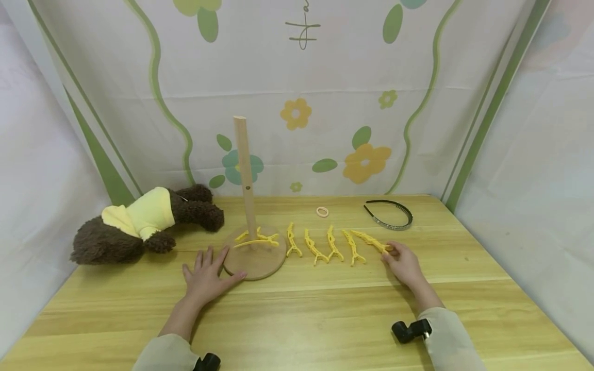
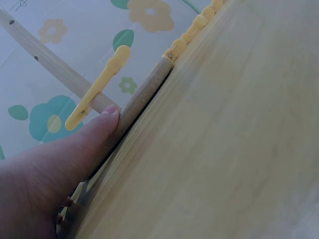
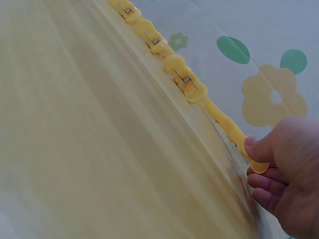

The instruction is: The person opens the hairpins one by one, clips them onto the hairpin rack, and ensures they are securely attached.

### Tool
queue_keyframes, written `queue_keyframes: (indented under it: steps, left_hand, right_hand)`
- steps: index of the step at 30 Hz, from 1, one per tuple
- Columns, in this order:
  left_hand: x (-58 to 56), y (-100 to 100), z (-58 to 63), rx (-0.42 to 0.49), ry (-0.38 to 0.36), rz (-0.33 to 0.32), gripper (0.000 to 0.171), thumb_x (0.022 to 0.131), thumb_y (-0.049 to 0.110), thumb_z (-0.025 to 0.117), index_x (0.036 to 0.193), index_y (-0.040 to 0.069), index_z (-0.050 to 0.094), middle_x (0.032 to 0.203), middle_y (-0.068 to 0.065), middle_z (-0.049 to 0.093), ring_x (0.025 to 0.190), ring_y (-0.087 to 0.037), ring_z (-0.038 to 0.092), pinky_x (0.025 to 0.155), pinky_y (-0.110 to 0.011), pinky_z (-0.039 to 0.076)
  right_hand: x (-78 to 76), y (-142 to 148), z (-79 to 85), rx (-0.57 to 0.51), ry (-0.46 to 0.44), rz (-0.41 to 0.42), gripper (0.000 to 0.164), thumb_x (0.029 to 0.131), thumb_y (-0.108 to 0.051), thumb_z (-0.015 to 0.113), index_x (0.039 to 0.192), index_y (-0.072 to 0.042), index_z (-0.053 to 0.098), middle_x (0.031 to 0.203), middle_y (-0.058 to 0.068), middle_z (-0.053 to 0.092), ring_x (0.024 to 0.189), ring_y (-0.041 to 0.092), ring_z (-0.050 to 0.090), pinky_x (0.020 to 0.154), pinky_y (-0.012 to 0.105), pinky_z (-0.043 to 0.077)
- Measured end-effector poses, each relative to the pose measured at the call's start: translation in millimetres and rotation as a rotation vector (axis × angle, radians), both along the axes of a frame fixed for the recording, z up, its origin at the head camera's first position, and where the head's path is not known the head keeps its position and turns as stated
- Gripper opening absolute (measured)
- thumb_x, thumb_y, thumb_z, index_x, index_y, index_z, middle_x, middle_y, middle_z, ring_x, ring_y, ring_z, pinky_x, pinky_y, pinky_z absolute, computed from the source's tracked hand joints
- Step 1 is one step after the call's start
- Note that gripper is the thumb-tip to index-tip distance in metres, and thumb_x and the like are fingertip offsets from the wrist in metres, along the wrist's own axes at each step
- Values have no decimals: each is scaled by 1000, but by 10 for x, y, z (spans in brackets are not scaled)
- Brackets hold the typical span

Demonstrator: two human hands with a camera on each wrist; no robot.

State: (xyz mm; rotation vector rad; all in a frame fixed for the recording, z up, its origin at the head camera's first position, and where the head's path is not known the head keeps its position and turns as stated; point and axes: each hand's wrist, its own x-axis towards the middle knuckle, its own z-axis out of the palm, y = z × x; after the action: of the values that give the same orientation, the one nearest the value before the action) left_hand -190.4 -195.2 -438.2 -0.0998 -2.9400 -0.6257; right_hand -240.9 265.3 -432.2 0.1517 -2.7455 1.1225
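My left hand (image 1: 204,278) rests on the table with fingers spread, thumb and forefinger against the edge of a round wooden base (image 1: 255,265). An upright wooden post (image 1: 245,170) rises from that base. One yellow hair clip (image 2: 99,84) lies across the base in front of the post, and another is partly hidden behind it. Farther right, my right hand (image 1: 402,262) pinches the handle end of a yellow alligator hair clip (image 1: 369,240) between thumb and fingers. Several more yellow clips (image 1: 334,243) lie in a row between the base and this hand.
A brown plush toy in a yellow top (image 1: 153,214) lies on its side at the left. Towards the back are a small pale ring (image 1: 322,212) and a black headband (image 1: 394,226) with a glittery edge. A patterned cloth (image 1: 260,67) hangs behind the table.
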Motion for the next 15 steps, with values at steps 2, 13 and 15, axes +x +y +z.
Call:
queue_keyframes:
  steps: [2, 13, 15]
  left_hand:
    - [-1, -1, 5, 1, 1, -1, 91, 68, 70, 47, 136, 12, 28, 135, -28, 16, 122, -46, 5, 82, -69, -5]
    - [-8, -4, -9, 7, -4, -1, 91, 68, 70, 47, 137, 13, 27, 136, -28, 15, 122, -46, 4, 82, -68, -7]
    - [-7, -3, -10, 8, -3, -2, 91, 69, 70, 47, 137, 13, 27, 136, -28, 15, 122, -46, 4, 82, -68, -7]
  right_hand:
    - [5, 6, 35, 4, -6, 2, 39, 85, -4, 51, 119, 12, 42, 97, 25, 54, 87, 34, 53, 72, 41, 45]
    - [34, -35, 225, 28, 72, 95, 35, 89, -2, 44, 121, 10, 40, 103, 24, 50, 92, 36, 49, 77, 45, 42]
    - [27, -74, 259, 27, 107, 112, 34, 89, -2, 45, 120, 9, 42, 103, 23, 51, 93, 36, 49, 78, 46, 41]
